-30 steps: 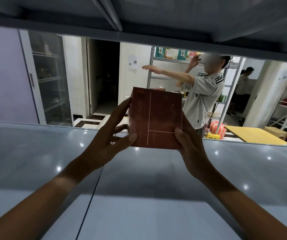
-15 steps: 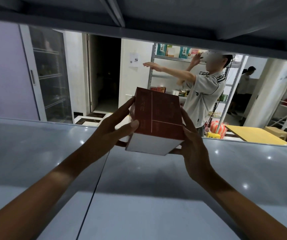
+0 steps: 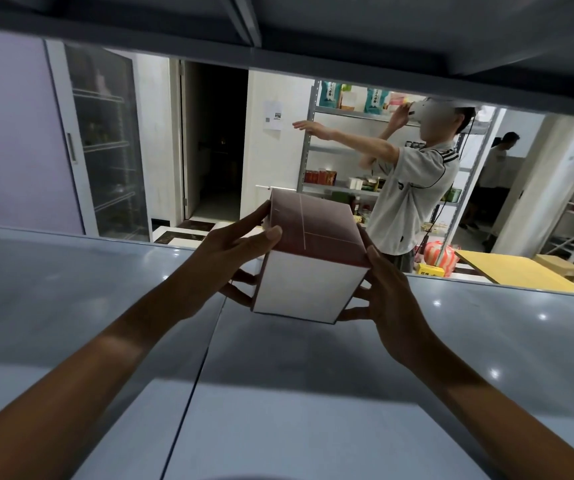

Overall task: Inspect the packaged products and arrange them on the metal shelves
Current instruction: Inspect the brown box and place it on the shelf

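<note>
While both hands clasp the box (image 3: 313,258) from either side, it hangs tilted just above the shelf (image 3: 486,341), white face toward the person, dark red face up and away. The left hand (image 3: 233,258) lays its thumb on the red face; the right hand (image 3: 387,299) curls fingers underneath. Both are equally near, so setting it down likely means lowering straight ahead.
</note>
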